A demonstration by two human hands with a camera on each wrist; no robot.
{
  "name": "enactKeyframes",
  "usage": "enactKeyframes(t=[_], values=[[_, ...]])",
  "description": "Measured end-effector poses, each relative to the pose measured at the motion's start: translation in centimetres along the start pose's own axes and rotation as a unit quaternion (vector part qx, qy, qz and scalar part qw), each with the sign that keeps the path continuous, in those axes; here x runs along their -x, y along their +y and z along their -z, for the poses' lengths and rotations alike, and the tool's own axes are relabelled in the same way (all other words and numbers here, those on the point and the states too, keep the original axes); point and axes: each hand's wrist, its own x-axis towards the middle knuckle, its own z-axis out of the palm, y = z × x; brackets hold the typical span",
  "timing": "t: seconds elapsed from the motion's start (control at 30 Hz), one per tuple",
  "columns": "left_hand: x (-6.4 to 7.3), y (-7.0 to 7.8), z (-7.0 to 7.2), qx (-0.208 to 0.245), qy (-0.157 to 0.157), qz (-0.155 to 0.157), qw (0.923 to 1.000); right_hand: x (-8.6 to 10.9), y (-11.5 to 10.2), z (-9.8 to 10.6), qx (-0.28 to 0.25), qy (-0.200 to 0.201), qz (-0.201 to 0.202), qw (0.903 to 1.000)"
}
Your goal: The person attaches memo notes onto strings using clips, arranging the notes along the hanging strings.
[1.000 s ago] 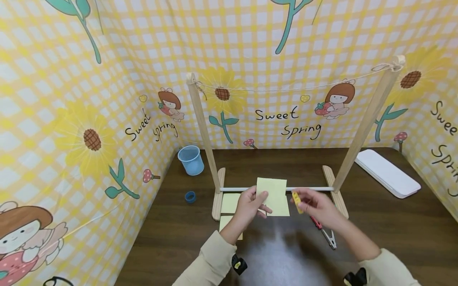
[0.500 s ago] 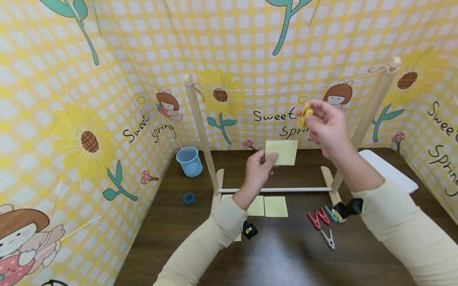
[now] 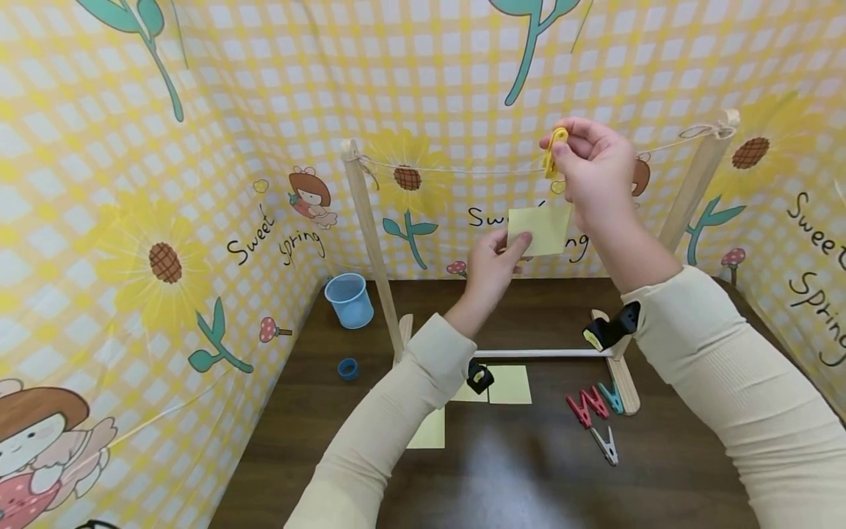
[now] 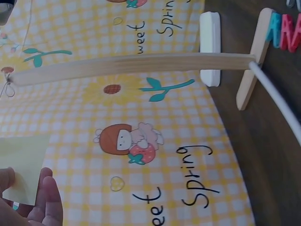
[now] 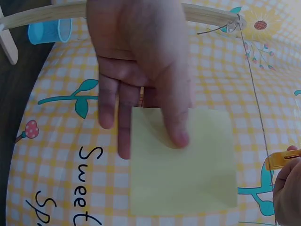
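Note:
My left hand (image 3: 492,262) pinches a pale yellow sticky note (image 3: 548,234) by its left edge, thumb on the face toward me. In the right wrist view the note (image 5: 188,183) appears flat and undamaged. Higher up, my right hand (image 3: 600,165) pinches a yellow clothespin (image 3: 554,158) between thumb and fingers. The clothespin is at the string (image 3: 456,171) tied between two wooden posts. The right wrist view has the clothespin's end (image 5: 277,161) overlapping the string; whether it is clamped there I cannot tell. The note hangs below the string, apart from it.
Red clothespins (image 3: 580,411), a teal one (image 3: 612,397) and a white one (image 3: 605,446) lie at the right. More sticky notes (image 3: 510,385) lie on the table. A blue bucket (image 3: 352,303) and blue ring (image 3: 348,369) stand left of the left post (image 3: 370,235). A white case (image 4: 210,42) lies behind.
Both hands have risen from near the table. The right hand has carried the yellow clothespin up to the string, and the left hand has lifted the sticky note to just below it.

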Motion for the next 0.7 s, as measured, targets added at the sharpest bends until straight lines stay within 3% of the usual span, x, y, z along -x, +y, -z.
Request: enactKeyframes(t=[0.3, 0.7], values=[[-1.6, 1.4, -0.3, 0.030, 0.002, -0.002, 0.9996, -0.3, 0.5, -0.1, 0.011, 0.000, -0.018, 0.9998], [-2.1, 1.8, -0.3, 0.024, 0.004, -0.011, 0.9996, -0.1, 1.5, 0.2, 0.014, 0.003, -0.033, 0.9993]])
